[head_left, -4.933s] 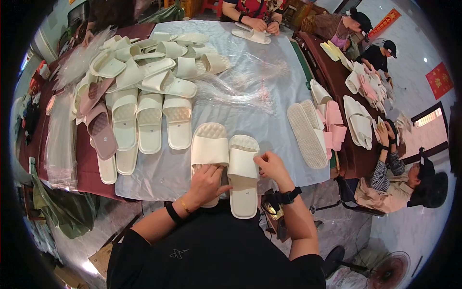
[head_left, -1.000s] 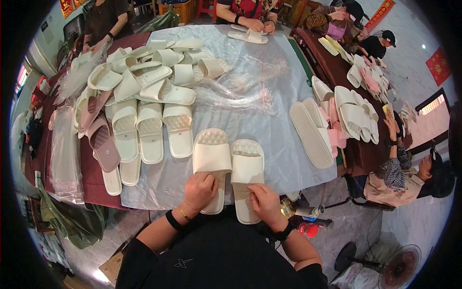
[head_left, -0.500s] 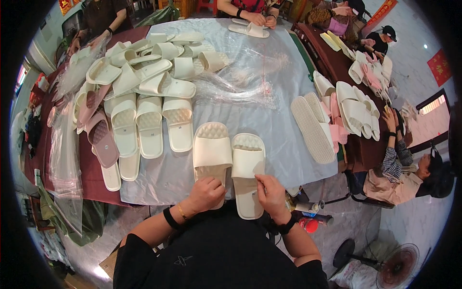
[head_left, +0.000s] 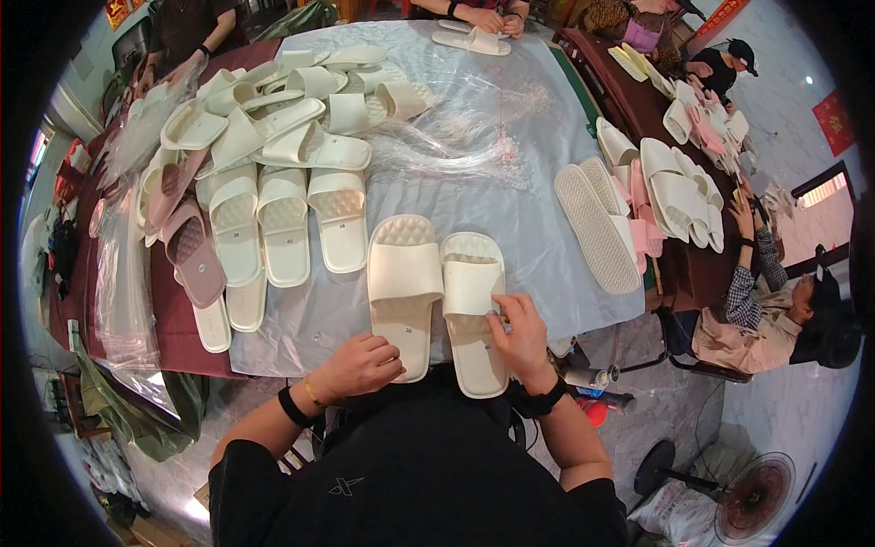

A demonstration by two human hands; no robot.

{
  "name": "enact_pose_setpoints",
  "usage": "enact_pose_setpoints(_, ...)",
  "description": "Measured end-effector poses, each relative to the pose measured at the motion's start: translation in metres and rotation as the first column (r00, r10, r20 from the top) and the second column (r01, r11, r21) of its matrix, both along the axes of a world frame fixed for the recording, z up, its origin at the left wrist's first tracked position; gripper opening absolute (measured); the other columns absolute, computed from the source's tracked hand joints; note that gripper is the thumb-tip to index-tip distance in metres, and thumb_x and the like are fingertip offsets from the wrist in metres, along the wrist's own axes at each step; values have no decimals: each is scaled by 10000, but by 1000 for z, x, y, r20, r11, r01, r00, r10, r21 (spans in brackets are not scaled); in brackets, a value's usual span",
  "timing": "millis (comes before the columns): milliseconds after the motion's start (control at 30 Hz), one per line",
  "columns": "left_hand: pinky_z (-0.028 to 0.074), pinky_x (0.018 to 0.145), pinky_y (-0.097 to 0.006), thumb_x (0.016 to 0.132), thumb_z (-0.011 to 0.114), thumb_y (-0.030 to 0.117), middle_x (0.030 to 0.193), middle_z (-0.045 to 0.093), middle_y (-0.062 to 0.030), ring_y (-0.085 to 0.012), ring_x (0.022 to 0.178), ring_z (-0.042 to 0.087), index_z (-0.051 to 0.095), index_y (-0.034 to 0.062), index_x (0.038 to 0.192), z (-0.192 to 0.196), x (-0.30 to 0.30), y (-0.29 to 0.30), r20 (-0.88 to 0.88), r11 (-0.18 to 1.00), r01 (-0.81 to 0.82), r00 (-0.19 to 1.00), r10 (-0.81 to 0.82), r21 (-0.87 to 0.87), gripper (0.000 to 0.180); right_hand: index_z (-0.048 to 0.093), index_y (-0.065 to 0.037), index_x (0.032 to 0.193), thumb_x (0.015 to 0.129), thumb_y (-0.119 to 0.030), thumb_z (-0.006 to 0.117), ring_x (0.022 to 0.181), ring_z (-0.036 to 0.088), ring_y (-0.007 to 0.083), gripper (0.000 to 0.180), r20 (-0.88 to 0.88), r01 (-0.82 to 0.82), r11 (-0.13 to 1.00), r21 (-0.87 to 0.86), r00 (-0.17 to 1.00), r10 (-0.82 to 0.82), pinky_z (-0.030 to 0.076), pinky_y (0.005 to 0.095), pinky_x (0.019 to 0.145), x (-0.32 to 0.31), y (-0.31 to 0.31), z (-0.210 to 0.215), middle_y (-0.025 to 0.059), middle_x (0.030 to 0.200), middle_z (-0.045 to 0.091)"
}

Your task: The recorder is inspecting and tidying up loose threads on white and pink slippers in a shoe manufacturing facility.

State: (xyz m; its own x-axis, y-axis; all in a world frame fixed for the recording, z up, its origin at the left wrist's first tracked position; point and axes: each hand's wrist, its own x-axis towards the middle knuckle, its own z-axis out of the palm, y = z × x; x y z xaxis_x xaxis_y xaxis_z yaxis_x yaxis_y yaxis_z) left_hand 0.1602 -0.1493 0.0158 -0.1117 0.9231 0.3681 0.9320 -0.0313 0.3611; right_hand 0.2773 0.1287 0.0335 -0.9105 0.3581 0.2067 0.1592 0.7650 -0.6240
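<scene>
I see two cream slides side by side at the near table edge, smooth moulded foam with a broad plain strap and a quilted, dimpled footbed. The left slide [head_left: 403,290] and the right slide [head_left: 473,314] both run lengthwise away from me, toes toward the far side, heels overhanging the edge toward my body; their inner sides touch or nearly do. My left hand [head_left: 362,363] is curled loosely at the left slide's heel, fingers bent in, touching it rather than clearly gripping. My right hand [head_left: 521,330] pinches the right slide's outer edge near the strap, fingers narrow. Both lie on a crinkled, glossy clear plastic sheet [head_left: 510,173] over the table. To the left sit rows of more cream slides [head_left: 284,223], and mauve ones [head_left: 190,251].
</scene>
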Motion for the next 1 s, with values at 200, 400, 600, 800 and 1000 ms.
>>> enact_pose_setpoints(200,467,676,-325,782,692,184,823,543,-22,-187,759,550,561,100,784,6,1,-13,0,1000,3,1000,-3,24,156,635,-59,1092,810,-135,689,850,637,319,297,-2,7,1000,1,1000,-7,527,386,713,0,0,2,129,1033,609)
enact_pose_setpoints(400,467,662,-326,791,694,181,835,546,-25,-189,754,555,561,98,794,7,3,-14,7,999,21,1000,-20,-43,157,640,-61,1084,808,-105,682,810,646,306,283,-15,-14,999,-47,1000,13,529,373,688,2,-2,10,129,998,623)
enact_pose_setpoints(600,456,607,-338,763,742,156,842,583,-25,-206,717,567,589,101,811,9,7,-15,45,1000,-3,999,2,27,169,637,-82,1095,806,-74,661,725,634,304,290,44,-328,944,-26,943,329,512,389,620,10,-18,24,107,812,623)
enact_pose_setpoints(800,472,635,-341,753,745,150,820,602,-39,-214,724,583,620,85,795,13,12,-12,118,992,-90,990,79,92,147,590,-78,1184,814,-88,658,709,626,319,376,32,-475,880,-31,879,475,503,413,607,4,-57,16,115,790,609)
enact_pose_setpoints(1000,474,609,-340,727,769,130,771,604,-41,-225,680,591,622,86,764,16,16,-16,187,973,-181,970,153,140,158,617,-70,1065,826,-120,664,735,632,337,248,60,-431,901,-46,899,433,505,427,613,1,-62,9,128,810,616)
